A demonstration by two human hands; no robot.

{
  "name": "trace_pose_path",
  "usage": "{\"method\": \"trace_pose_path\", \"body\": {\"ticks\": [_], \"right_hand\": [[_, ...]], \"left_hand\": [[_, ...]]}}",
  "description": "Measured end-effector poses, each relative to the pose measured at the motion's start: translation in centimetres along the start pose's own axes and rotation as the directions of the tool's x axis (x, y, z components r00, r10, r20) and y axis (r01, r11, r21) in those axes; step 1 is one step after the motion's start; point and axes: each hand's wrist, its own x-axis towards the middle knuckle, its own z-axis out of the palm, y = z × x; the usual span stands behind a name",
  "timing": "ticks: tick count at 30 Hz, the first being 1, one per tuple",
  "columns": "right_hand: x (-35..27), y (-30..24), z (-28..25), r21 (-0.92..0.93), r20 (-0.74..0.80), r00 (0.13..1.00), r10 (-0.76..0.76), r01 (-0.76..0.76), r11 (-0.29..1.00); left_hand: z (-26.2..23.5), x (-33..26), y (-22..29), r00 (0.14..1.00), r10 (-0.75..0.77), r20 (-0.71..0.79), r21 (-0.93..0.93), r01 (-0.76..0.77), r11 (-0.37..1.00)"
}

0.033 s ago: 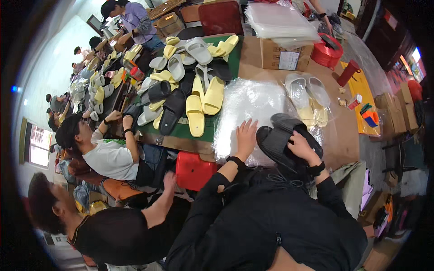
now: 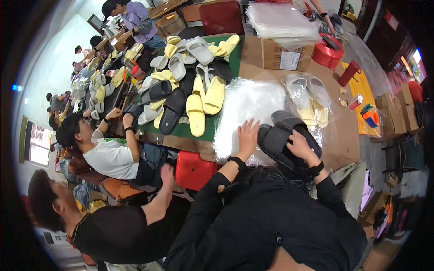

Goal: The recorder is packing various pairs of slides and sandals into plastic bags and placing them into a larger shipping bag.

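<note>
A pair of black slide slippers (image 2: 281, 141) rests at the near edge of the table in front of me, one lapping over the other. My right hand (image 2: 300, 147) is closed over the right-hand slipper, its thumb and fingers at the strap. With fingers spread, my left hand (image 2: 247, 137) lies flat on a stack of clear plastic bags (image 2: 246, 101), just left of the slippers. Beyond the slippers, a grey pair and yellow slippers (image 2: 314, 110) lie under or in clear plastic on the brown tabletop (image 2: 341, 135).
To the left, yellow, grey and black slippers (image 2: 195, 115) are heaped on a green mat. A cardboard box (image 2: 285, 54) topped with plastic sheets stands at the back. Red tape rolls (image 2: 327, 52) and an orange tape roll (image 2: 370, 119) lie right. Co-workers sit left, near a red stool (image 2: 195, 170).
The forearm of the co-worker in black has shifted slightly left. My hands and the black slippers have barely moved.
</note>
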Motion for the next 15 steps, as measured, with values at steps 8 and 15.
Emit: {"method": "trace_pose_path", "body": {"ticks": [8,15], "right_hand": [[3.2,-1.3,4.0,-0.165,-0.253,0.952,-0.173,0.134,0.977],[7.0,-1.6,7.4,-0.18,-0.451,0.862,-0.233,0.168,0.969]], "left_hand": [[-0.7,-0.4,0.3,0.983,0.168,0.074,-0.131,-0.157,0.979],[-2.5,-0.5,0.1,0.955,0.245,0.169,-0.334,-0.179,0.926]]}}
